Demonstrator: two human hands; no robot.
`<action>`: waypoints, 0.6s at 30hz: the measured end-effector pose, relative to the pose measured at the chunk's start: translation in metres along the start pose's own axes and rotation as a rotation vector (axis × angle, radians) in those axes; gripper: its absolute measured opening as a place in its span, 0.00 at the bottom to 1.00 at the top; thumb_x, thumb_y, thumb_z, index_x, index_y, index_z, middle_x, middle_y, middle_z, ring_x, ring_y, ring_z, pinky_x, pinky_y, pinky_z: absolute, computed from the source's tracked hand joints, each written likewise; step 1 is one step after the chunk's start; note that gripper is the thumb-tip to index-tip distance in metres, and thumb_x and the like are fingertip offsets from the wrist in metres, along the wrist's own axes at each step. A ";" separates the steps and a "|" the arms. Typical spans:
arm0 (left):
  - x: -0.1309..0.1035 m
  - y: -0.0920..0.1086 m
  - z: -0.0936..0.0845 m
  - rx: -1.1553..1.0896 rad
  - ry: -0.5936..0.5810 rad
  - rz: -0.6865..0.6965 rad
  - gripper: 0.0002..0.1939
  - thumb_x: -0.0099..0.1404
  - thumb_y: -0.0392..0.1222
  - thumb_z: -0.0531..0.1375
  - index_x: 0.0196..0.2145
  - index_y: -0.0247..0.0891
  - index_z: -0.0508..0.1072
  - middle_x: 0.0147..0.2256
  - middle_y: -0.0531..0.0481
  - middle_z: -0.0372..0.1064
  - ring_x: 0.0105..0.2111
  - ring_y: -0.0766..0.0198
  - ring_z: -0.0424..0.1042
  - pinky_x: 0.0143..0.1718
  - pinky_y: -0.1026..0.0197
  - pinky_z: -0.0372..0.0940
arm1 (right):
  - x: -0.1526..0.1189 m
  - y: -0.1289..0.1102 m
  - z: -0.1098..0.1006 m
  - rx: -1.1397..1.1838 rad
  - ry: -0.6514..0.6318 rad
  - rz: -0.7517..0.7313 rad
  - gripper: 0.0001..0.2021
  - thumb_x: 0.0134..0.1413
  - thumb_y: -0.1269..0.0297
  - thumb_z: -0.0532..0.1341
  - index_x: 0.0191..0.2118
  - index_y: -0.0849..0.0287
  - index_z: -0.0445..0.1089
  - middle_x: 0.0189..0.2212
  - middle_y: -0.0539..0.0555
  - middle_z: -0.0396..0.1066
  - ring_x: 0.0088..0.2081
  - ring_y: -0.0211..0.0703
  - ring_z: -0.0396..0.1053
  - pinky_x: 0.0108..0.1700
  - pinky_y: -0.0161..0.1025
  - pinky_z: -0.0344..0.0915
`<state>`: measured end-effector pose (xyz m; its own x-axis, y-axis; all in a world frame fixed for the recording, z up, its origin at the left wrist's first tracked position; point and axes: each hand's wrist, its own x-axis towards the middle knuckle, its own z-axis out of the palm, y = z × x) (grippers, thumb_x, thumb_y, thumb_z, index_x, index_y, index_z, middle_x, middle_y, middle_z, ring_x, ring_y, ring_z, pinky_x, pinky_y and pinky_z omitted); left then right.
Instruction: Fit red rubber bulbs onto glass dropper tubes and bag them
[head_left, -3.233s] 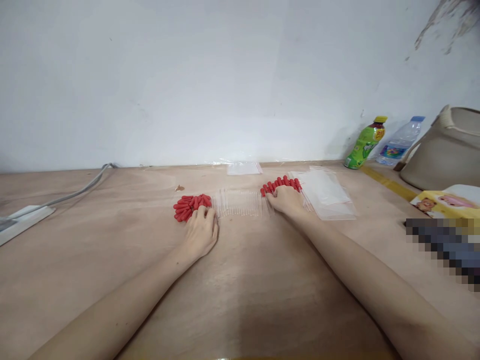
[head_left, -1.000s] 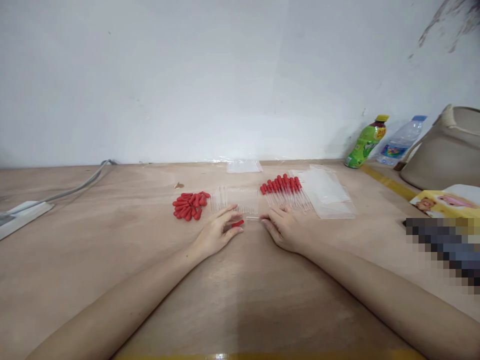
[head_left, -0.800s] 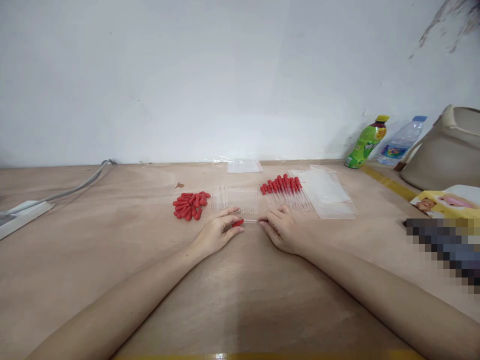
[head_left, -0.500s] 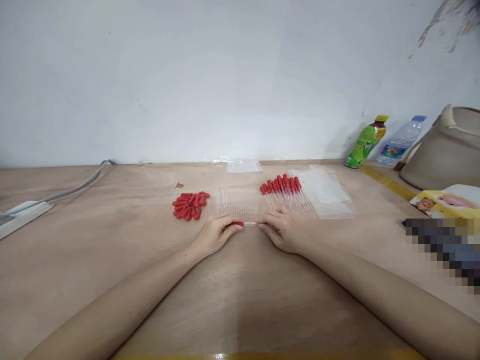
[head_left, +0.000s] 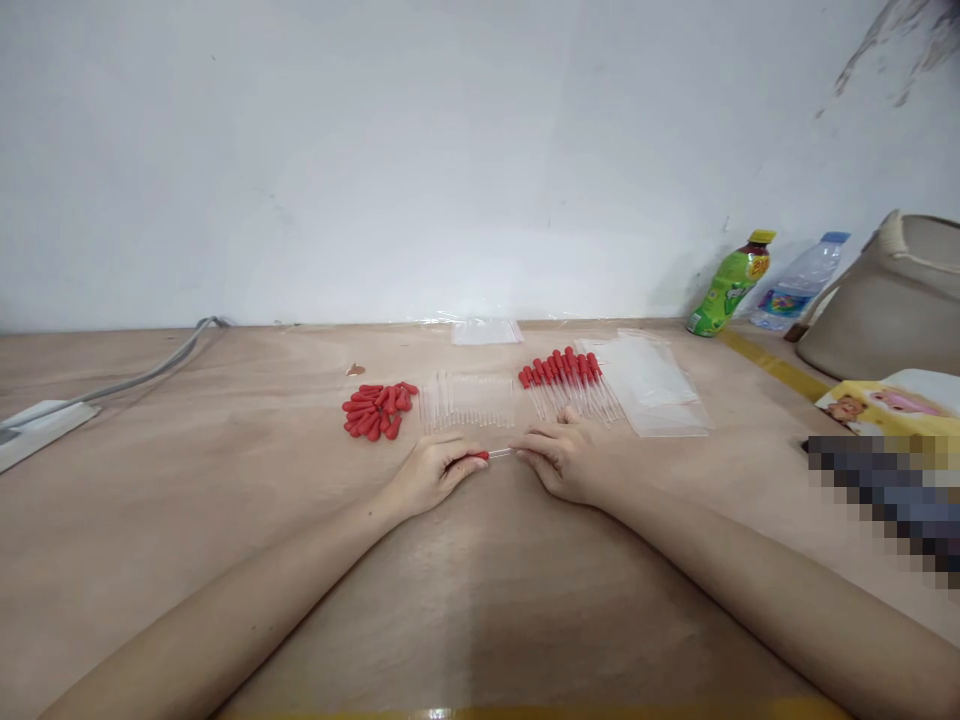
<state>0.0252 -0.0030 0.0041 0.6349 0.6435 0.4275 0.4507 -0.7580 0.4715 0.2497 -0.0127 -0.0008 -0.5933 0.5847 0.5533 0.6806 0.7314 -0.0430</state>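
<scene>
My left hand point(head_left: 435, 474) pinches a red rubber bulb point(head_left: 481, 455) between thumb and fingers. A thin clear tube point(head_left: 500, 453) runs from the bulb to my right hand point(head_left: 559, 460), whose thumb and fingertips close on its other end. Beyond my left hand lies a pile of loose red bulbs point(head_left: 375, 410). Several clear tubes point(head_left: 472, 400) lie in a row past the gap between my hands. Behind my right hand, several tubes with red bulbs on them point(head_left: 566, 372) lie side by side, touching clear plastic bags point(head_left: 656, 385).
Against the wall lies a small clear bag point(head_left: 486, 332). A green bottle point(head_left: 731, 283), a clear bottle point(head_left: 801, 281) and a grey-brown basket point(head_left: 885, 300) stand at the back right. Nearer are a yellow packet point(head_left: 892, 410) and a pixelated dark object point(head_left: 885, 500). A cable point(head_left: 165, 368) and white strip point(head_left: 45, 430) lie left.
The held bulb and tube have tilted slightly, with the bulb end a little lower in view. My right fingers have shifted slightly along the tube. The piles look unchanged.
</scene>
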 end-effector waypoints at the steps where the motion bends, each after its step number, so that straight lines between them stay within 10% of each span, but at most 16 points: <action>1: 0.000 0.000 0.000 0.011 0.005 -0.004 0.11 0.64 0.41 0.52 0.35 0.35 0.72 0.30 0.49 0.70 0.31 0.66 0.68 0.33 0.65 0.62 | -0.001 0.000 0.001 -0.018 0.018 -0.011 0.11 0.57 0.70 0.51 0.36 0.57 0.70 0.27 0.50 0.70 0.26 0.35 0.60 0.35 0.39 0.46; 12: 0.000 0.000 0.001 0.044 0.061 -0.025 0.11 0.63 0.42 0.53 0.35 0.35 0.73 0.30 0.49 0.71 0.29 0.67 0.68 0.32 0.65 0.62 | 0.002 -0.013 -0.006 0.221 -0.121 0.264 0.09 0.57 0.66 0.53 0.34 0.55 0.71 0.25 0.48 0.71 0.25 0.34 0.62 0.38 0.38 0.50; 18: -0.001 0.000 0.001 -0.016 0.012 -0.031 0.10 0.62 0.42 0.55 0.36 0.36 0.73 0.32 0.49 0.72 0.32 0.66 0.70 0.35 0.65 0.63 | 0.001 0.005 -0.001 0.146 -0.035 0.020 0.11 0.57 0.68 0.51 0.36 0.57 0.71 0.30 0.51 0.72 0.30 0.37 0.65 0.37 0.39 0.50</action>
<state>0.0250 -0.0032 0.0032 0.6129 0.6683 0.4216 0.4602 -0.7356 0.4970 0.2534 -0.0085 0.0006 -0.5967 0.6093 0.5222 0.6240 0.7615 -0.1755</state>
